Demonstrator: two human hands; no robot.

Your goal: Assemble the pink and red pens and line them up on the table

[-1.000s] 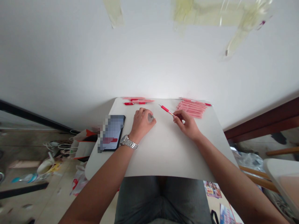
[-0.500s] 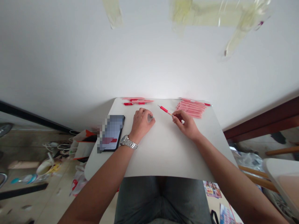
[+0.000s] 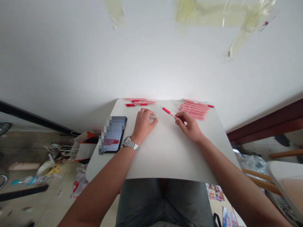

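Over the middle of the table, my right hand [image 3: 188,124] grips a red pen [image 3: 166,110] by its rear part, the slim tip pointing up and left. The thumb and fingers of my left hand [image 3: 143,122] pinch a tiny silvery piece [image 3: 153,117], too small to identify. A gap separates the two hands. Behind my left hand lie a red pen with a clip [image 3: 130,105] and several pink pens or pen parts [image 3: 135,99]. Beyond my right hand is a row of pink sticks like pen barrels [image 3: 193,111], with a red-gripped pen [image 3: 211,106] along its back.
A phone [image 3: 115,135] with a blurred-out screen lies left of my left wrist on the white table [image 3: 163,157]. The white wall [image 3: 151,63] borders the table's back edge. On the floor at left are a bottle [image 3: 29,180], cables and bags.
Both hands stay nearly in place. The fingers of my left hand have turned slightly, and the silvery piece between them has shifted a little.
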